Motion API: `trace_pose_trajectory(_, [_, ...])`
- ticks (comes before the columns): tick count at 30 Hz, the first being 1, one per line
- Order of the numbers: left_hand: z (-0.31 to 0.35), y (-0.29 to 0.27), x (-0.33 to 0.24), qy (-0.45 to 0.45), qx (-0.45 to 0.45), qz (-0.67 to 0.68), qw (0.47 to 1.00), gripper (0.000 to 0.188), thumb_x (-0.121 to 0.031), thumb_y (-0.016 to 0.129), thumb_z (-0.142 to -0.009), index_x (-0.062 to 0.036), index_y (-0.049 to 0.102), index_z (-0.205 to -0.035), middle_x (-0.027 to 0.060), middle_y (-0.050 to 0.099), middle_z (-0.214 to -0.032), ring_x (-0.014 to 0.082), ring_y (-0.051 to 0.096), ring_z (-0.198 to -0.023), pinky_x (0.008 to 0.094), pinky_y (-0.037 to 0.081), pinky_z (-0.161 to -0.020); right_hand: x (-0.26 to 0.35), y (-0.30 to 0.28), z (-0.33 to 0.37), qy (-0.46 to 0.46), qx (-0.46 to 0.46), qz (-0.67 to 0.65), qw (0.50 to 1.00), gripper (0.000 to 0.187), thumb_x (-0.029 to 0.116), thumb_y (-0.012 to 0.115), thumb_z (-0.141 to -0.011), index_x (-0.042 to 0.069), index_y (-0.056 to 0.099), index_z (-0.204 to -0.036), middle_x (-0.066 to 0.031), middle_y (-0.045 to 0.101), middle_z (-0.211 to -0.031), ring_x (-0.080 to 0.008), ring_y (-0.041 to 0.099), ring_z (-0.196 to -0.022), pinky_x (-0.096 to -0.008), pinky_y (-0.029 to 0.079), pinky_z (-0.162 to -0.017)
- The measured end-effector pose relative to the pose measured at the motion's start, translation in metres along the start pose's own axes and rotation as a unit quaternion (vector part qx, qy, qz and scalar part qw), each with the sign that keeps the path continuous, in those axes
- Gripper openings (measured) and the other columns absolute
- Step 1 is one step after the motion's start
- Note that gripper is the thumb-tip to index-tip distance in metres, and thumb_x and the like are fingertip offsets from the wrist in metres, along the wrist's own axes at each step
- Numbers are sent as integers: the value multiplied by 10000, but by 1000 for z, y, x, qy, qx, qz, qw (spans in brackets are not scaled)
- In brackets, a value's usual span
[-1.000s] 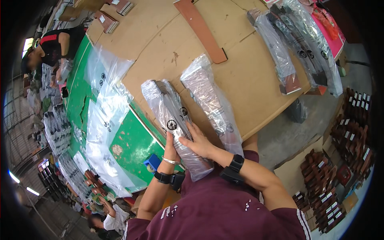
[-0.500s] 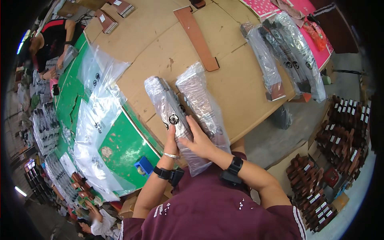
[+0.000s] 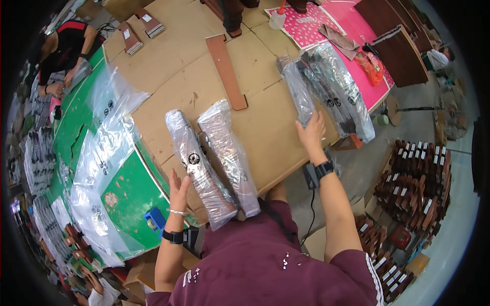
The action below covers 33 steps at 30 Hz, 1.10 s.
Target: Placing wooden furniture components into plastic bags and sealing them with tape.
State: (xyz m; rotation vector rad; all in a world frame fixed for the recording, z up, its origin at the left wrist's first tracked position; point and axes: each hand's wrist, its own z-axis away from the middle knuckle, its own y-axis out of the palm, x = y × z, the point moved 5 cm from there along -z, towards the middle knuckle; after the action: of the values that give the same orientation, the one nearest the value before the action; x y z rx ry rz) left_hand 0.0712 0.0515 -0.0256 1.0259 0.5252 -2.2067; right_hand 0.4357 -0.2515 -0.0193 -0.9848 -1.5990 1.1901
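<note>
Two long bundles of brown parts in clear plastic lie side by side in front of me, the left bundle (image 3: 196, 168) and the right bundle (image 3: 229, 155), their near ends at my shirt. Close to the left bundle's outer side is my left hand (image 3: 178, 191), open, fingers raised, holding nothing. Farther right, my right hand (image 3: 311, 135) closes over the near end of another plastic-wrapped bundle (image 3: 296, 84), thumb and fingers on either side, hiding that end. More wrapped bundles (image 3: 339, 92) lie just beyond it at the table's right edge.
A flat brown wooden piece (image 3: 226, 71) lies on the cardboard-covered table (image 3: 265, 112). Clear plastic bags (image 3: 92, 178) spread over the green surface (image 3: 135, 188) by a blue tape dispenser (image 3: 154, 220). A co-worker (image 3: 66, 56) handles a bag far left. Brown parts (image 3: 413, 183) are stacked on the right.
Both hands have come off the left bundle in front of me. My right hand has reached right to another wrapped bundle; my left hand has moved slightly outward. The view has shifted.
</note>
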Motion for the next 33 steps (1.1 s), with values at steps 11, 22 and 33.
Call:
trace_pose_trajectory(11, [79,21,-27,172,-190,-380,889,749,-208,722,-773,46,344,-1368,290,199,-1480,394,240,-1372,407,240,-1111,-41,53,-59,63,178,-184,965,765,201,709,-676,-66,373,-1309,-247,547,-1198,-364,547,-1102,-404,426,-945])
trace_pose_trajectory(22, [109,52,-67,183,-105,-148,966,590,-158,665,-812,-15,432,-1335,233,341,-1436,370,333,-1334,419,306,-1080,101,-104,-7,-114,294,-619,719,641,-20,647,-672,17,415,-1269,-138,524,-1230,-254,505,-1153,-379,361,-1014])
trace_pose_trajectory(33, [147,44,-102,-10,134,435,890,461,-232,449,-978,0,383,-1371,166,464,-1359,223,549,-1159,393,466,-974,227,-151,83,-643,-10,-318,697,329,73,580,-781,184,512,-1083,-8,512,-1256,-222,417,-1260,-573,156,-1119])
